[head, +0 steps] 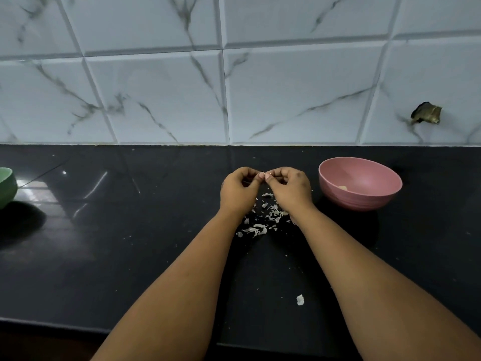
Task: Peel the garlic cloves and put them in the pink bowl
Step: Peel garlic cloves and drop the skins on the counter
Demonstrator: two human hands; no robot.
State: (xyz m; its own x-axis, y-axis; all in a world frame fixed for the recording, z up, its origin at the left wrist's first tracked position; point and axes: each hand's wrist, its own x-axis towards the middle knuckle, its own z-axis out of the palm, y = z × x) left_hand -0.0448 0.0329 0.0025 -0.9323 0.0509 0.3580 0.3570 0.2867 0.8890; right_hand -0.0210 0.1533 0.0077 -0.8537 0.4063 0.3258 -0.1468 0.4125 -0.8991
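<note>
Countertop [130,256], black and glossy, carries everything here, and the pink bowl [360,186] on it serves as the landmark. That bowl stands upright, mouth open; something pale lies on its floor, most likely a clove already peeled, though it is too small to be sure.

Just left of the bowl, the left hand [238,190] and right hand [290,188] meet with their fingers curled in, both pinching a small pale thing between the fingertips: the garlic clove [263,175], by my judgement, mostly hidden by the fingers. The right hand is the one nearer the bowl.

Left of the bowl and nearer the person, under the wrists, lies a scatter of peel scraps [263,220]; one stray peel flake [300,299] lies farther toward the person. Far to the left of the bowl, at the frame's edge, a green bowl [6,187] shows in part.

The step in hand looks to be stripping skin from this clove. To do it well, one hand should hold the clove steady while the other nips a loose edge of skin and draws it away along the clove, letting scraps drop onto the existing pile. Check no skin clings before moving the bare clove rightward over the rim and releasing it low inside.
</note>
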